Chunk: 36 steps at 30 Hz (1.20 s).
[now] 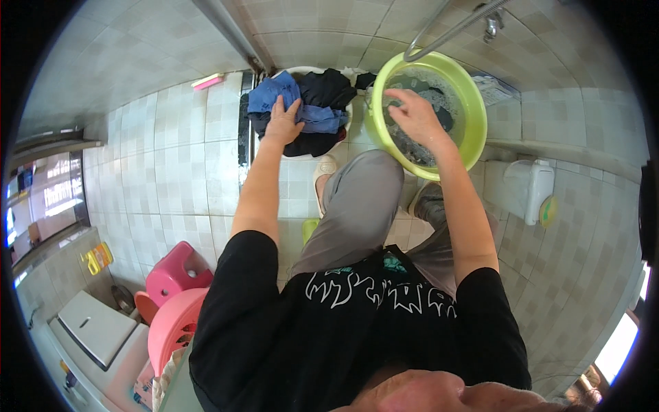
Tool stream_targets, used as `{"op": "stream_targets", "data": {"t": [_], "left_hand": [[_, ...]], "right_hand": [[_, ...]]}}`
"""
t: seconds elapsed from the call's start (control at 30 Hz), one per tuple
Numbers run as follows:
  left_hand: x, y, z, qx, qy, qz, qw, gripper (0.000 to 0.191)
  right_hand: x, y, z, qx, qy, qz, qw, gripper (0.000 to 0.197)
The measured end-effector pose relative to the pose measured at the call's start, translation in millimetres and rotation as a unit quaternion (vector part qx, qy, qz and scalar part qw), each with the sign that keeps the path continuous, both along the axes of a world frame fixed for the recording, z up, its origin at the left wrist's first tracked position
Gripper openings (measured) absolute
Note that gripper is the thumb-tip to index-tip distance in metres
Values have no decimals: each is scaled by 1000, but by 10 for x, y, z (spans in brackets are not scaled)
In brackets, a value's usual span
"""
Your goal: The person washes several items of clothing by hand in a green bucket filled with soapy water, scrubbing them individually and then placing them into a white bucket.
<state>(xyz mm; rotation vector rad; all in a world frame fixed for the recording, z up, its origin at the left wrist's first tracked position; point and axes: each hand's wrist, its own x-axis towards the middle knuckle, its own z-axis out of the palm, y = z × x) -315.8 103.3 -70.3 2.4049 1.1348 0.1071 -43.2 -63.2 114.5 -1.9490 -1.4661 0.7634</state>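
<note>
My left hand (283,123) rests with spread fingers on a blue garment (275,92), which lies on a heap of laundry. Black clothes (327,88) make up much of the rest of that heap, in a white basin (349,116) on the floor. Over the near left part of a lime-green tub (476,123) hovers my right hand (418,117), fingers curled and nothing seen in them. Sudsy water (455,98) stands in the tub, with dark cloth (443,116) partly under it.
A shower hose (448,31) hangs over the tub's far rim. White bin (520,185) stands at right. Pink stool (177,273), salmon basket (172,319) and yellow jug (97,257) are at lower left. A pink-and-white brush (208,81) lies by the wall.
</note>
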Motion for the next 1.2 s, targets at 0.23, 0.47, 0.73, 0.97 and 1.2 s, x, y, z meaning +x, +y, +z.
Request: {"op": "stream_targets", "data": {"t": [0.23, 0.47, 0.73, 0.97, 1.2], "left_hand": [[123, 42, 314, 43, 30, 29, 998, 54], [1180, -180, 1373, -63, -304, 9, 950, 32], [2502, -1071, 2056, -477, -339, 33, 810, 35], [2657, -978, 1544, -509, -277, 125, 805, 31], [2776, -859, 1660, -495, -312, 120, 802, 32]], "right_hand": [[890, -916, -486, -95, 85, -162, 979, 33], [1151, -1404, -904, -145, 36, -134, 980, 33], [1206, -1177, -1010, -204, -145, -37, 968, 37], [1411, -956, -1006, -311, -173, -47, 933, 64], [776, -364, -1733, -421, -53, 63, 903, 82]]}}
